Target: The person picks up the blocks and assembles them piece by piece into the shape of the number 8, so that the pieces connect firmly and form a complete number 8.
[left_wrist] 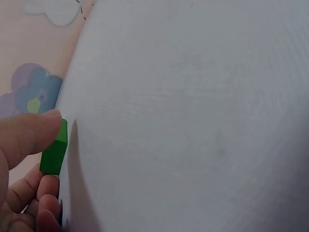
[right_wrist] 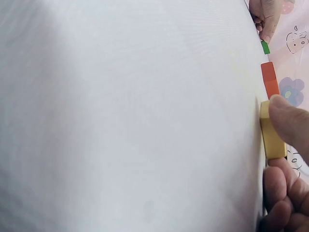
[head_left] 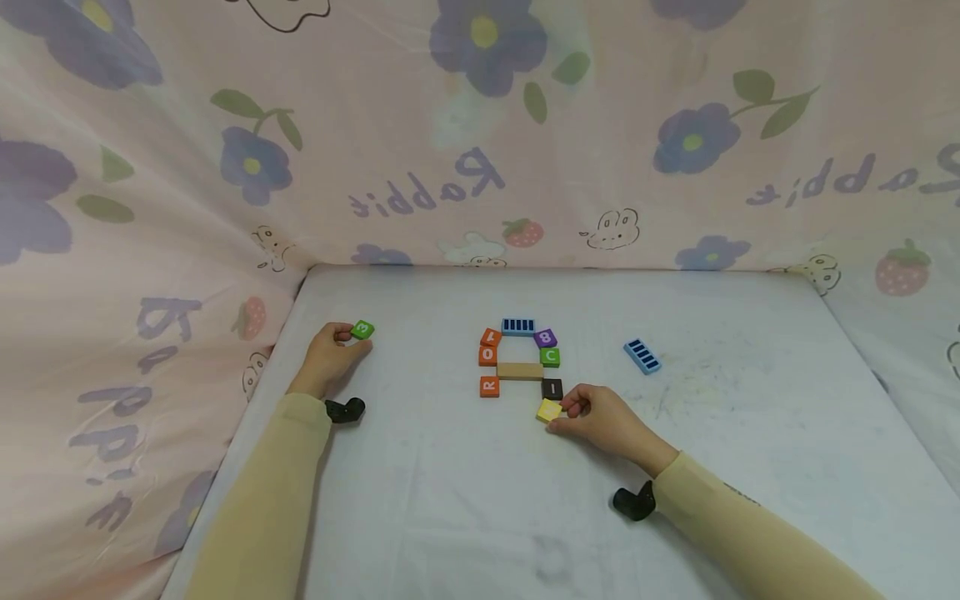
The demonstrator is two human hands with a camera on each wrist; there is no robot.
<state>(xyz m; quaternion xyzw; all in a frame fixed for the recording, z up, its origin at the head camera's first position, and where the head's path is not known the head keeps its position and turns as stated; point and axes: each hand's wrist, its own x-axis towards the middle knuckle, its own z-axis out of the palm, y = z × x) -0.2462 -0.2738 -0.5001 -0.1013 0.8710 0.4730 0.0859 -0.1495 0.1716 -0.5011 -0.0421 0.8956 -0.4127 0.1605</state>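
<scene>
My left hand (head_left: 327,360) pinches a green block (head_left: 362,330) marked 3 at the left of the table; its green side (left_wrist: 54,154) shows between thumb and fingers in the left wrist view. With thumb and fingers my right hand (head_left: 611,421) grips a yellow block (head_left: 548,411), just below a black block (head_left: 552,389). An arrangement spreads above: orange blocks 1 (head_left: 491,337), 0 (head_left: 488,356) and R (head_left: 489,387) on the left, purple 8 (head_left: 545,338) and green C (head_left: 550,357) on the right, a wooden plank (head_left: 520,372) across, a blue barred block (head_left: 518,327) on top.
Another blue barred block (head_left: 642,356) lies alone to the right of the arrangement. A white cloth covers the table (head_left: 450,517). Patterned curtains (head_left: 420,125) hang behind and along both sides. Each wrist carries a small black device, such as the one on the right (head_left: 634,502).
</scene>
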